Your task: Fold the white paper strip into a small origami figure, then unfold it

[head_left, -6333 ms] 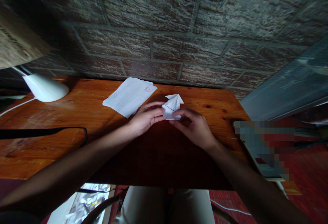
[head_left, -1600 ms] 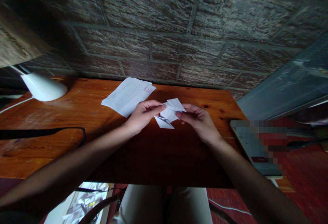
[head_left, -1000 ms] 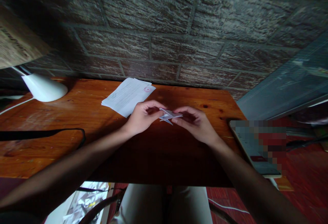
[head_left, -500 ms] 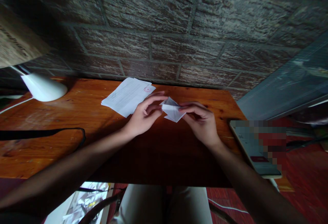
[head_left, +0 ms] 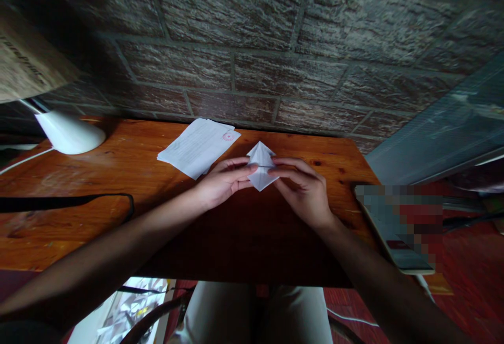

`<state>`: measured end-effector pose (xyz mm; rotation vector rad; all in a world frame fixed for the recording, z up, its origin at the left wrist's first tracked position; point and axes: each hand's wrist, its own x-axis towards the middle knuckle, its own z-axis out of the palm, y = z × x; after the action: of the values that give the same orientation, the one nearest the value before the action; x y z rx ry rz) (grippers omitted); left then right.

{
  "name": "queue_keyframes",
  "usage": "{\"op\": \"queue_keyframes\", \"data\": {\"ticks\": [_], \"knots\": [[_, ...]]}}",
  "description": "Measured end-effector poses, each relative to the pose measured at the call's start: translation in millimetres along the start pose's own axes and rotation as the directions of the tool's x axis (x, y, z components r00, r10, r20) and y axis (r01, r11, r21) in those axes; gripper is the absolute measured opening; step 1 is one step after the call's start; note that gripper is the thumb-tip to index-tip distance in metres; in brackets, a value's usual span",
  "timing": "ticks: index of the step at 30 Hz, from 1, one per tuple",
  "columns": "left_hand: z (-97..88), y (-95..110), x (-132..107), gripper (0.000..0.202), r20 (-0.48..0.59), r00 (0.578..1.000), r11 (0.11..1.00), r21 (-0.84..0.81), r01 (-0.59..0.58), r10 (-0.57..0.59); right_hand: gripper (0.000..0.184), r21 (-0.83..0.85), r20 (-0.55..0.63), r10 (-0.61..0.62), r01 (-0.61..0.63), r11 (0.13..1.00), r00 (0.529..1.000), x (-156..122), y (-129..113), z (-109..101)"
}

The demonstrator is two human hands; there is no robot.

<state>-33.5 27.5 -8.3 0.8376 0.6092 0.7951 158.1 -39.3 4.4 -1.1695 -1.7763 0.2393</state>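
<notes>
A small white folded paper piece [head_left: 260, 164], diamond-shaped with points up and down, is held between both hands above the wooden desk [head_left: 118, 176]. My left hand [head_left: 222, 181] pinches its left edge with fingers closed. My right hand [head_left: 305, 189] pinches its right edge, fingers curled on it. A stack of white printed sheets [head_left: 197, 147] with a red stamp lies on the desk just left of and behind my left hand.
A white lamp base [head_left: 69, 133] with a cable stands at the desk's far left. A black strap [head_left: 79, 202] lies across the left front. A brick wall [head_left: 252, 44] rises behind the desk. A book [head_left: 397, 228] rests at the right edge.
The folded paper has been turned over and flattened out in my hands. It now stands as an upright diamond facing me, both hands pinching its sides.
</notes>
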Motion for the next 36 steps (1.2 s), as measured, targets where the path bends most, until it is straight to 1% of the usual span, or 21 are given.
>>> {"op": "queue_keyframes", "data": {"ticks": [4,9,13,19,25,28,31,34,36], "knots": [[0.6,0.9,0.9,0.031,-0.01,1.0,1.0,-0.022,-0.019,0.018,0.017,0.024,0.017,-0.018,0.018,1.0,1.0,1.5,0.3,0.0],[-0.1,0.8,0.1,0.029,0.01,0.999,0.999,0.001,-0.043,0.043,0.018,0.026,0.053,0.005,-0.006,1.0,0.999,1.1,0.1,1.4],[-0.4,1.0,-1.1,0.024,0.051,0.998,0.999,-0.027,-0.045,0.046,0.013,0.057,0.037,0.051,-0.053,0.997,0.998,0.6,0.3,4.2],[2.5,3.9,-2.0,0.017,0.048,0.999,0.995,-0.096,-0.009,0.014,0.008,0.11,0.004,0.085,-0.085,0.99,0.996,1.6,1.9,7.0],[1.3,2.9,-1.9,0.02,0.044,0.999,0.995,-0.101,0.006,-0.001,0.011,0.122,0.031,0.16,-0.162,0.979,0.987,1.5,3.0,6.6],[0.6,2.5,-1.4,0.021,0.066,0.998,0.995,-0.101,-0.004,0.011,0.013,0.136,0.034,0.193,-0.196,0.971,0.981,1.1,2.1,6.5],[0.5,2.5,-1.1,0.02,0.109,0.994,0.994,-0.109,-0.019,0.031,0.014,0.133,0.017,0.219,-0.219,0.967,0.976,-0.1,2.4,7.4],[0.6,2.1,-1.5,0.023,0.128,0.991,0.996,-0.082,-0.026,0.036,0.015,0.129,-0.006,0.228,-0.225,0.966,0.974,-2.2,5.6,9.3],[0.9,1.8,-2.0,0.024,0.135,0.99,0.998,-0.059,-0.025,0.033,0.018,0.154,-0.029,0.232,-0.225,0.962,0.972,-3.5,8.5,10.6]]}}
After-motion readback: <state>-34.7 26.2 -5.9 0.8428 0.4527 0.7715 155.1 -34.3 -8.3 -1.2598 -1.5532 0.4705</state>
